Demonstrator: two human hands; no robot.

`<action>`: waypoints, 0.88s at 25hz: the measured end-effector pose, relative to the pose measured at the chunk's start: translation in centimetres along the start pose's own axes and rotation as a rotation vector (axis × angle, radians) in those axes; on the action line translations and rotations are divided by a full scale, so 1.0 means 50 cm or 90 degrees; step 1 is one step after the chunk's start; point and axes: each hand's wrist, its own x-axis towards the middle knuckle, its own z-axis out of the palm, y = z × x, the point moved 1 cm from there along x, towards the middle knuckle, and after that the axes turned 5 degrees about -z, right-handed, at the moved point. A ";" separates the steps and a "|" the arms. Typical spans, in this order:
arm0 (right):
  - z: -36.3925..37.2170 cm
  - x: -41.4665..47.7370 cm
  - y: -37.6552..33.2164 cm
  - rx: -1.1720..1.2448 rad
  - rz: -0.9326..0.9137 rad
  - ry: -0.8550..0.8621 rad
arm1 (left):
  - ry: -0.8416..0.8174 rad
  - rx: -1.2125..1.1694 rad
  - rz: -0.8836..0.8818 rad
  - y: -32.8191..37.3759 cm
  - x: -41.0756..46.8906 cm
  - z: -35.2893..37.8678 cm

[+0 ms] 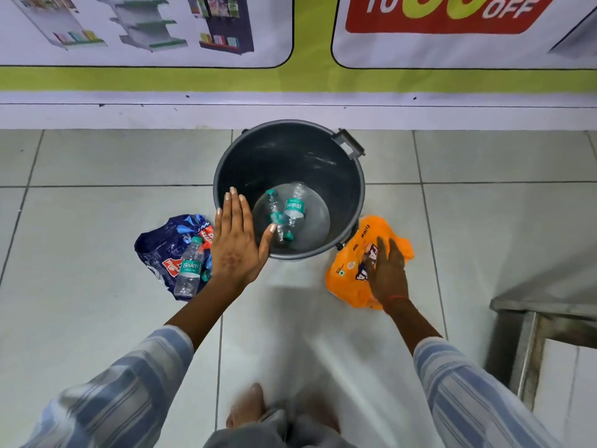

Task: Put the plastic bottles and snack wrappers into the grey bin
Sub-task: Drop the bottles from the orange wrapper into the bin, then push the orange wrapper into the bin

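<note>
The grey bin (342, 189) stands on the tiled floor against the wall, with two clear plastic bottles (289, 213) lying on its bottom. My left hand (237, 240) hovers flat and open over the bin's near-left rim, holding nothing. Left of it a blue snack wrapper (161, 247) lies on the floor with a third clear bottle (190, 270) on top. Right of the bin lies an orange snack wrapper (345, 270); my right hand (386, 270) rests on it with fingers spread, blurred, and whether it grips is unclear.
A poster-covered wall (290, 82) runs behind the bin. A metal table leg and frame (529, 337) stand at the right. My foot (248, 405) is at the bottom centre on the floor tiles.
</note>
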 end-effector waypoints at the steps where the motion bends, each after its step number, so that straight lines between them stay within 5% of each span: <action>1: 0.047 -0.005 0.025 -0.078 -0.050 -0.104 | 0.010 0.003 0.004 -0.001 0.001 0.004; 3: 0.127 -0.005 0.043 -0.183 -0.157 -0.226 | 0.024 0.011 0.007 -0.005 0.004 0.014; 6: 0.204 0.010 0.028 -0.220 -0.158 -0.300 | 0.047 0.010 0.011 -0.008 0.006 0.022; 17: 0.254 0.048 0.037 -0.492 -0.275 -0.206 | 0.071 0.007 -0.002 -0.010 0.010 0.032; 22: 0.117 0.023 0.022 -0.348 -0.188 -0.215 | 0.018 0.012 -0.012 -0.001 0.003 0.010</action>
